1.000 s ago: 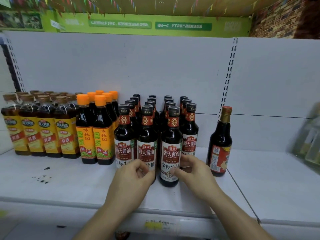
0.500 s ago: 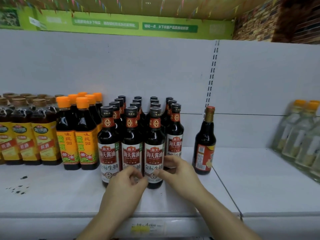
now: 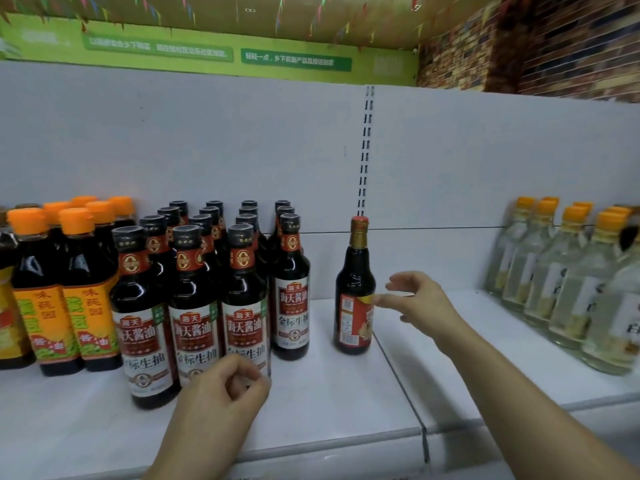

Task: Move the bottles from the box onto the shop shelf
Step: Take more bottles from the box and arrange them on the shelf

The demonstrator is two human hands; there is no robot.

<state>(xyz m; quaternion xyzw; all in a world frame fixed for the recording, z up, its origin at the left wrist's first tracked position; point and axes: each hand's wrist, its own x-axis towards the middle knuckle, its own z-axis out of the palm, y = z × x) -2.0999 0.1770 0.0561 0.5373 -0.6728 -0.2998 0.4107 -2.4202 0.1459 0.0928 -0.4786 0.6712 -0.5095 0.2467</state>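
Observation:
Several dark soy sauce bottles [image 3: 245, 299] with black caps and red-white labels stand in rows on the white shop shelf [image 3: 332, 403]. My left hand [image 3: 221, 393] hovers at the base of the front bottles, fingers loosely curled, holding nothing. To the right of the group a single dark bottle with a red cap [image 3: 355, 289] stands alone. My right hand [image 3: 420, 306] is spread open just right of that lone bottle, fingertips close to its label, not gripping it. The box is out of view.
Orange-capped dark bottles [image 3: 83, 292] stand at the left. Clear bottles with orange caps [image 3: 568, 282] line the right part of the shelf. A seam [image 3: 398, 382] divides the two shelf boards. The white back panel rises behind everything.
My right hand left the front soy sauce bottles and moved right toward the lone red-capped bottle. My left hand drew back slightly. The view shifted to the right.

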